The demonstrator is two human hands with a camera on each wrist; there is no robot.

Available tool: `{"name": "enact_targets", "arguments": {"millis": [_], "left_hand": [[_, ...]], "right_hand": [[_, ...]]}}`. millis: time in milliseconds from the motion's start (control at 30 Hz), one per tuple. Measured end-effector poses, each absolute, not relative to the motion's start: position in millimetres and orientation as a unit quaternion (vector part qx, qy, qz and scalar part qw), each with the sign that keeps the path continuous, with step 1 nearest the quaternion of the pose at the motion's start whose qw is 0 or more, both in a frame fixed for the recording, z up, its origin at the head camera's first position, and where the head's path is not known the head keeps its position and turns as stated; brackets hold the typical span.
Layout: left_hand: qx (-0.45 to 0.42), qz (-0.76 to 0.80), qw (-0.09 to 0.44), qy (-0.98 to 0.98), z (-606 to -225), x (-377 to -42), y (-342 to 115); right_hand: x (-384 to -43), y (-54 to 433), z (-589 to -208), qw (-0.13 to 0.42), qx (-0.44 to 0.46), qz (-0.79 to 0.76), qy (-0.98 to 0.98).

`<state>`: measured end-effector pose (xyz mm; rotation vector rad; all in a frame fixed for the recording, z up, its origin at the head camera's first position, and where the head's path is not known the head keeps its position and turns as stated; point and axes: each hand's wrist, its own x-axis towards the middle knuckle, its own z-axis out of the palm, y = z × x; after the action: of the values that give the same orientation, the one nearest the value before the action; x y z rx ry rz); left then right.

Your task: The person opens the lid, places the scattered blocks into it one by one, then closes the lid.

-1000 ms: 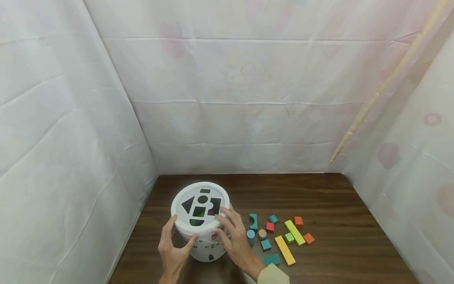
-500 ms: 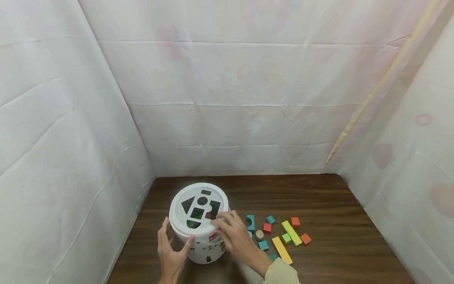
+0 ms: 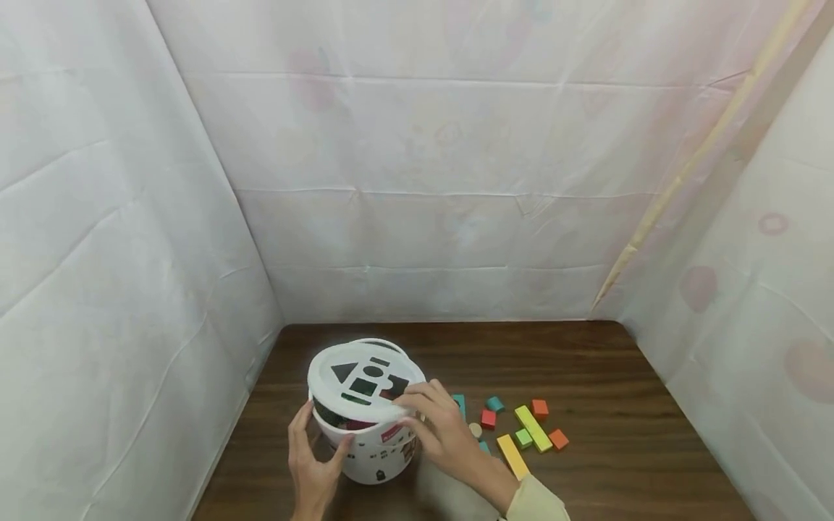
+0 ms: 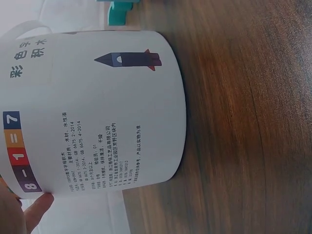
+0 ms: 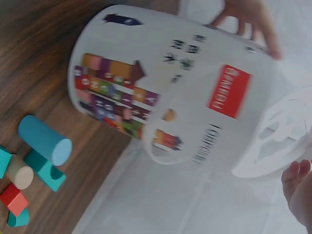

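Observation:
A white round bucket point(image 3: 365, 470) with printed pictures and lettering stands on the wooden table. Its white lid point(image 3: 326, 391), cut with shaped holes, sits tilted, lifted at the near side so a dark gap and some coloured contents show below it. My left hand point(image 3: 313, 467) holds the bucket's near left side, thumb and fingers spread just under the rim. With my right hand point(image 3: 446, 434) I pinch the lid's right edge. In the right wrist view the lid point(image 5: 248, 163) is raised off the bucket and the bucket's handle point(image 5: 165, 161) hangs down its side.
Loose toy blocks lie right of the bucket: a yellow bar point(image 3: 512, 456), a lime bar point(image 3: 533, 428), a red cube point(image 3: 488, 419), orange blocks point(image 3: 558, 439), and a blue cylinder point(image 5: 44, 139). White cloth point(image 3: 417, 217) walls the table at the back and both sides.
The lid, flat on the bucket before, has come up at its near edge and tilted. My right hand has shifted onto its edge; my left hand has barely moved.

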<state>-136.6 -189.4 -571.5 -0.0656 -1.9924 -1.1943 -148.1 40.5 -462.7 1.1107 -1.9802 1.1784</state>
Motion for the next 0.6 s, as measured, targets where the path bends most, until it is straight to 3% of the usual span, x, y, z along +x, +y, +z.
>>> {"name": "enact_targets", "arguments": {"millis": [200, 433, 600], "left_hand": [[-0.045, -0.468, 0.403, -0.785, -570.0, -140.2, -191.6], [-0.038, -0.469, 0.398, -0.787, -566.7, -138.4, -195.5], [-0.044, -0.473, 0.402, -0.783, -565.5, -136.8, -198.5]], "right_hand": [[-128.2, 64.8, -438.0, 0.273, 0.377, 0.530, -0.709], [-109.5, 105.8, -425.3, 0.172, 0.293, 0.632, -0.696], [-98.8, 132.5, -436.7, 0.115, 0.255, 0.666, -0.692]]}}
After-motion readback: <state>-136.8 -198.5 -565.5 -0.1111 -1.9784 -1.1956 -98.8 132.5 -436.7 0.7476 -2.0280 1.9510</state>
